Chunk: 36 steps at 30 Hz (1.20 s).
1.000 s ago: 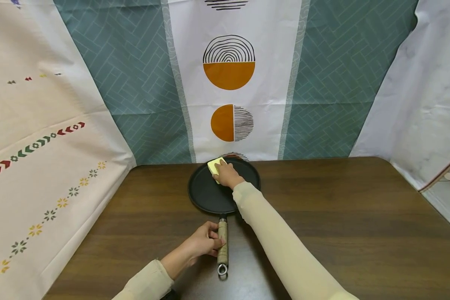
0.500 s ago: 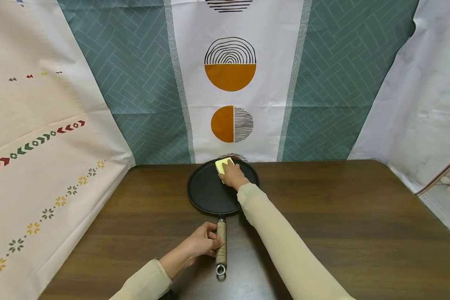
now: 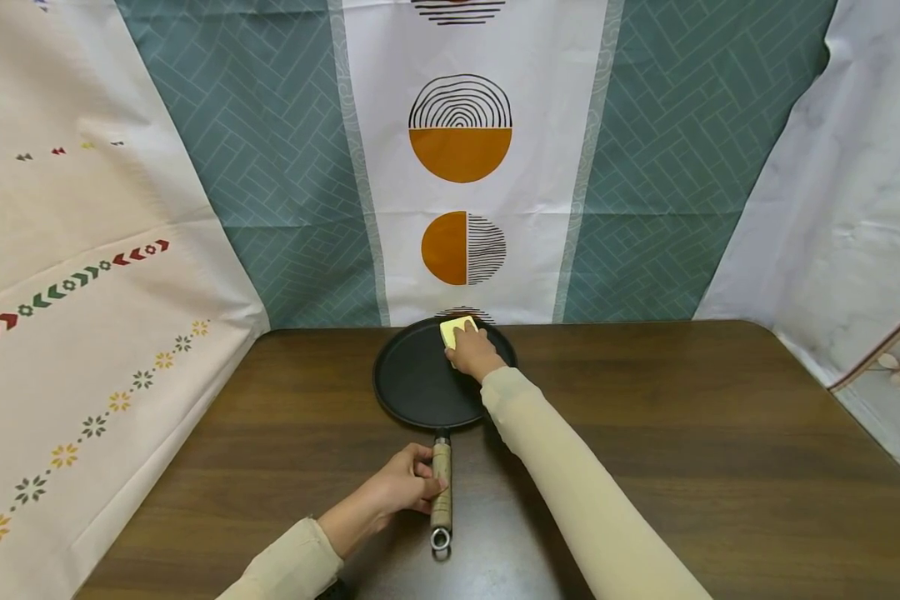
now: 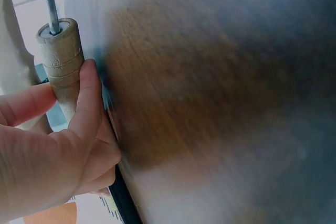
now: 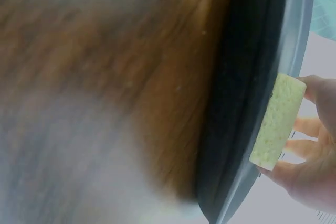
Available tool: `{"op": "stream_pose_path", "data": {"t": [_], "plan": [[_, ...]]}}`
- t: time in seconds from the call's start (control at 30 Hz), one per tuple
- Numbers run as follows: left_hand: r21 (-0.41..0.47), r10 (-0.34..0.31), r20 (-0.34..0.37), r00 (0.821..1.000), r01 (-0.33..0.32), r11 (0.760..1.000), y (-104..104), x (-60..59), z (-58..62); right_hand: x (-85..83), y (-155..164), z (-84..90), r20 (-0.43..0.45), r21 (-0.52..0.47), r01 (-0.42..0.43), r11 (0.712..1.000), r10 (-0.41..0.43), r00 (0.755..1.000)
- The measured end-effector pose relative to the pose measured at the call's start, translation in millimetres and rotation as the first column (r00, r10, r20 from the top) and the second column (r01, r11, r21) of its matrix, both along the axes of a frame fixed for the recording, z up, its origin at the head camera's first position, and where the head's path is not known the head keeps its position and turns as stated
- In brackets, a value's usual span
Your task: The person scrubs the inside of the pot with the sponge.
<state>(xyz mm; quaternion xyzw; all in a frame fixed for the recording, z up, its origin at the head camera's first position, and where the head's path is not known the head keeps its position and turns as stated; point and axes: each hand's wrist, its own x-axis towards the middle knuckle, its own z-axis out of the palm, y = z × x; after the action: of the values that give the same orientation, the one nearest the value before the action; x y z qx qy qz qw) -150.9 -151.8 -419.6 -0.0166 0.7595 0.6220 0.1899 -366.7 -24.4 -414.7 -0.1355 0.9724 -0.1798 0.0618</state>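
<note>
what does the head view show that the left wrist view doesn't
Only the head view: the whole black pan on the table, the right hand pressing a yellow sponge at the pan's far rim, and the patterned cloths behind. Only the left wrist view: a metal rod sticking out of the handle's end, close up. Both: the left hand gripping the wooden handle.

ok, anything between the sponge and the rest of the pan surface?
Nothing visible. The right hand presses the sponge at the pan's far rim; the dark surface nearer the handle lies bare. The left hand grips only the handle.
</note>
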Motion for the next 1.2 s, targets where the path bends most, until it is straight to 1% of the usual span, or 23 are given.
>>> {"op": "stream_pose_path", "data": {"t": [0.17,0.27,0.4,0.43,0.53,0.63,0.67,0.87,1.03,1.2], "plan": [[-0.002,0.004,0.002,1.0,-0.004,1.0,0.2,0.3,-0.9,2.8,4.5,0.5,-0.007,0.019,-0.009,1.0,0.009,1.0],[-0.012,0.005,0.001,1.0,-0.005,1.0,0.0,0.7,-1.0,3.3,7.2,0.4,0.001,0.01,-0.012,1.0,0.012,1.0],[-0.021,0.005,0.002,1.0,-0.005,1.0,-0.3,0.9,-1.3,-3.0,10.2,-4.2,0.024,0.003,-0.016,1.0,0.016,1.0],[-0.021,0.007,0.003,1.0,-0.007,1.0,-0.4,0.9,-1.4,-6.0,11.5,-7.6,0.005,0.005,-0.026,1.0,0.026,1.0],[-0.022,0.018,0.003,1.0,-0.018,1.0,-0.1,0.4,-1.1,-10.3,13.7,-10.5,0.008,0.018,-0.027,0.999,0.027,1.0],[-0.022,0.022,-0.003,1.0,-0.022,1.0,0.5,0.2,-0.2,-7.5,17.2,-9.0,0.003,0.016,-0.027,0.999,0.027,1.0],[-0.023,0.019,-0.005,1.0,-0.019,1.0,0.7,0.2,0.0,-4.8,18.1,-6.2,0.023,0.016,-0.022,1.0,0.021,1.0],[-0.022,0.012,-0.01,1.0,-0.012,1.0,0.9,0.4,1.0,4.9,26.4,-0.8,-0.002,0.051,-0.048,0.998,0.048,0.999],[-0.019,0.016,-0.019,1.0,-0.016,1.0,1.0,0.0,0.6,6.6,31.3,0.8,-0.008,0.052,-0.051,0.997,0.052,0.999],[-0.025,0.02,-0.015,1.0,-0.021,0.999,0.9,-0.8,-0.9,6.9,33.9,-0.8,0.009,0.047,-0.048,0.998,0.048,0.999]]}}
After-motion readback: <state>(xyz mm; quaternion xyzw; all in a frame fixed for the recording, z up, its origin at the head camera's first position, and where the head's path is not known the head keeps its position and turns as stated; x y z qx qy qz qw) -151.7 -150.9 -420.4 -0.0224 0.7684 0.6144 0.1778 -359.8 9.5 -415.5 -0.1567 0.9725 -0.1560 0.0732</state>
